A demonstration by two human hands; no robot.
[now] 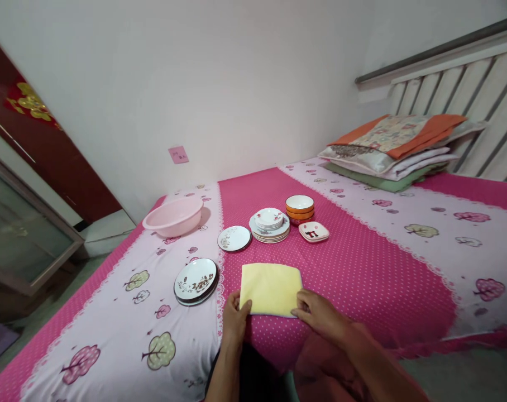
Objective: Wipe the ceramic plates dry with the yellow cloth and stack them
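Yellow cloth (271,287) lies flat on the bed (362,268) near its edge; left hand (235,322) and right hand (318,315) pinch its near corners, fingers closed on them; forearms cut off below.

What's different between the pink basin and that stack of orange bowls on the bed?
The pink basin is pale pink all over; the orange bowls are orange outside, white inside. The basin stands alone; the bowls are stacked. The basin looks much wider than the bowls. The basin sits on the pale tree-print strip, the bowls on the dotted pink strip beyond the yellow cloth. Both stand open side up.
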